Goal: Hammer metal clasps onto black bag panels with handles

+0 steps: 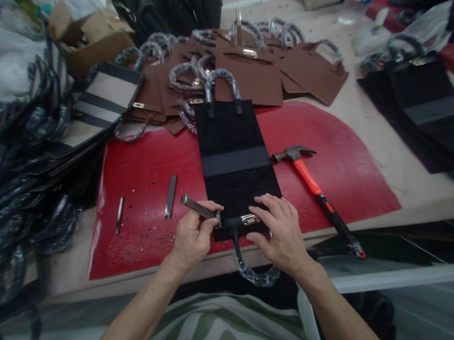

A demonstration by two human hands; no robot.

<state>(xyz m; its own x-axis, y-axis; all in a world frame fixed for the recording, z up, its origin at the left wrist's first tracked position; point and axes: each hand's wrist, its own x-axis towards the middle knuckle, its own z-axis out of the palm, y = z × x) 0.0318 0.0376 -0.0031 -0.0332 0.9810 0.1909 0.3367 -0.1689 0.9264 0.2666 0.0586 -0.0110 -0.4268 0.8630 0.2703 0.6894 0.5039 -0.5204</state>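
Observation:
A flat black bag panel (241,138) lies on the red mat, with plastic-wrapped handles at its far and near ends. Closed in a pinch, my left hand (191,240) grips a metal punch (197,207) tilted over the panel's near left part. My right hand (283,235) rests at the near right part, fingers apart, beside a shiny metal clasp (250,220). The near handle (257,276) hangs over the table edge. A claw hammer (308,179) with an orange and black grip lies to the right. Two small metal tools, a flat one (171,196) and a thin one (119,215), lie left.
Brown bag panels (249,76) with wrapped handles are piled beyond the red mat (146,154). A stack of black bag pieces (108,89) and wrapped handles crowds the left, near a cardboard box (96,49). More black panels (436,113) lie at the right.

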